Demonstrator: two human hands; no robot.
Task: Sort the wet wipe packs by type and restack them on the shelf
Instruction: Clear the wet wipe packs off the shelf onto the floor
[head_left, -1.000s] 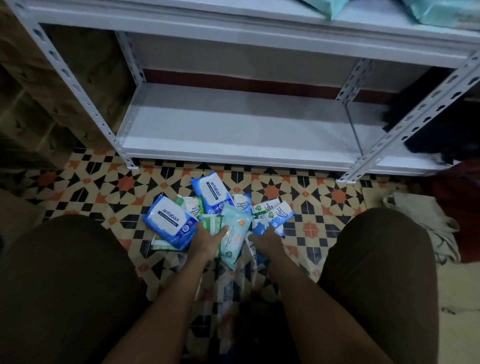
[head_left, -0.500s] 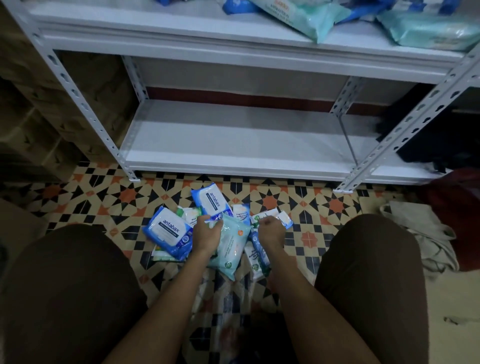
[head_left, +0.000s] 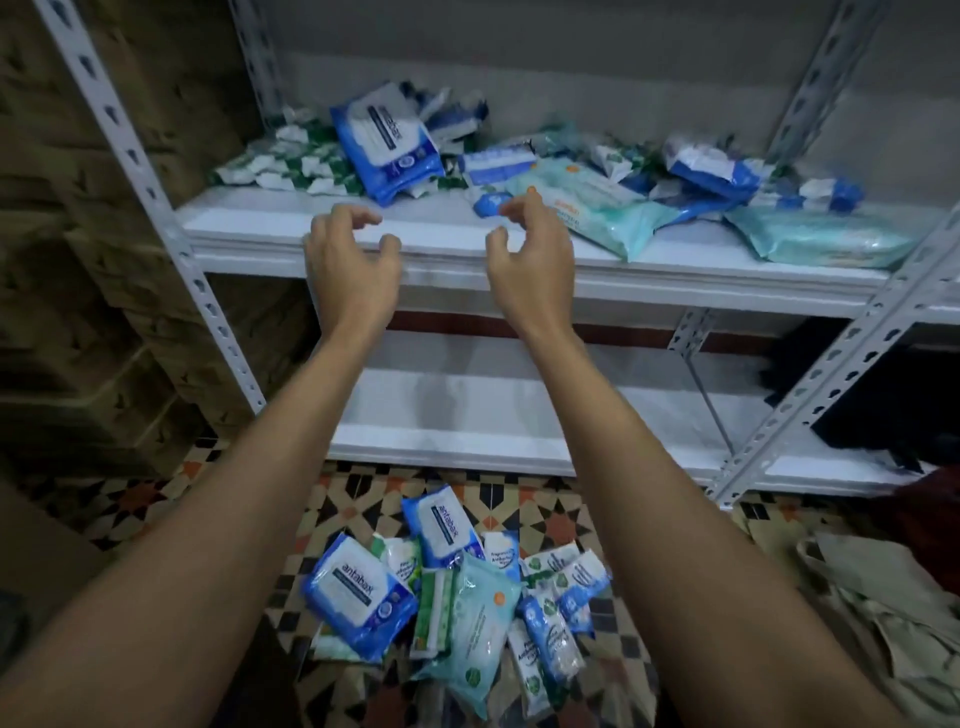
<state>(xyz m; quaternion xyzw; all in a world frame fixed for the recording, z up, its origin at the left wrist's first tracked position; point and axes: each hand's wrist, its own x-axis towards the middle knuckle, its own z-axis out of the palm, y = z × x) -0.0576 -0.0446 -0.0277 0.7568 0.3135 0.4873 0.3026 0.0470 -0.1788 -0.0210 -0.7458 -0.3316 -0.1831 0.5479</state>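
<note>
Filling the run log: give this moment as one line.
left hand: empty, raised | right hand: empty, raised | upper shelf: mixed packs | floor pile: unsorted

Storeroom-like corner, white slotted metal shelving, brick wall, patterned tile floor

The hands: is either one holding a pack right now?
No. Both the left hand and right hand reach toward the shelf with curled fingers, holding nothing.
</note>
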